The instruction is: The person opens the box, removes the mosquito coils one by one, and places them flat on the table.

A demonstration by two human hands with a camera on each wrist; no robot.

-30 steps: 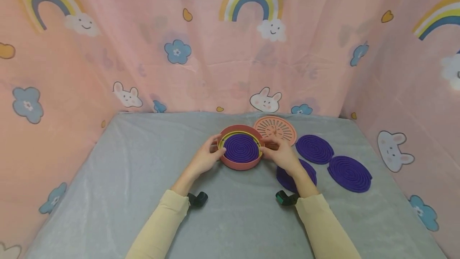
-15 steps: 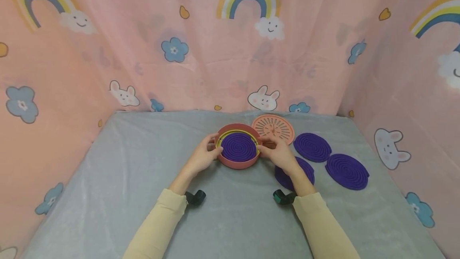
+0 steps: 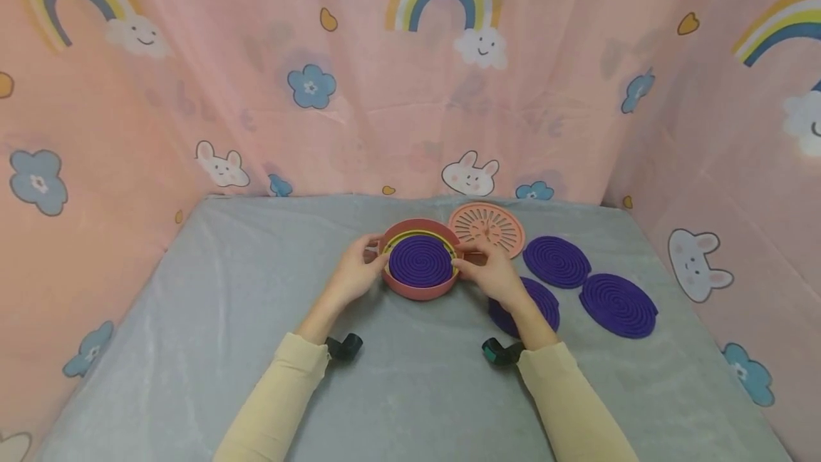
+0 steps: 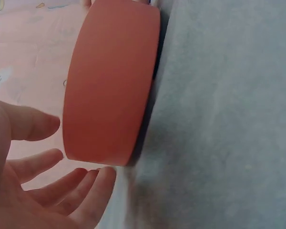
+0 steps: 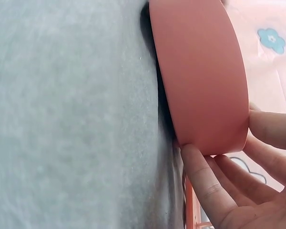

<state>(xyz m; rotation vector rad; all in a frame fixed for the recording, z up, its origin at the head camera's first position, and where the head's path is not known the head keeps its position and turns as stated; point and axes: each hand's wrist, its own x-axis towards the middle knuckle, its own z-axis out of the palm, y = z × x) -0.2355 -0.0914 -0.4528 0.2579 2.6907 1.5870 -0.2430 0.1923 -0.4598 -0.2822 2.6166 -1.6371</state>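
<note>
A round pinkish-red mosquito coil box [image 3: 420, 294] stands on the grey cloth in the head view, with a yellow ring and a purple mosquito coil [image 3: 420, 261] inside. My left hand [image 3: 355, 273] holds its left side, thumb at the rim and fingers around the outer wall. From the right, my right hand [image 3: 497, 273] grips the opposite side in the same way, thumb over the rim by the coil. Both wrist views show the smooth side wall of the box [image 4: 112, 86] with fingertips along its edge.
A slotted peach lid [image 3: 490, 223] lies behind my right hand. Two purple coils [image 3: 556, 262] lie to the right, and a third coil [image 3: 535, 301] is partly hidden under my right wrist. Grey cloth [image 3: 192, 319] covers the table; printed pink curtains hang around it.
The box, held by both hands, has shifted slightly to the left with its coil. The lid and loose coils stay put; the head view has moved a little.
</note>
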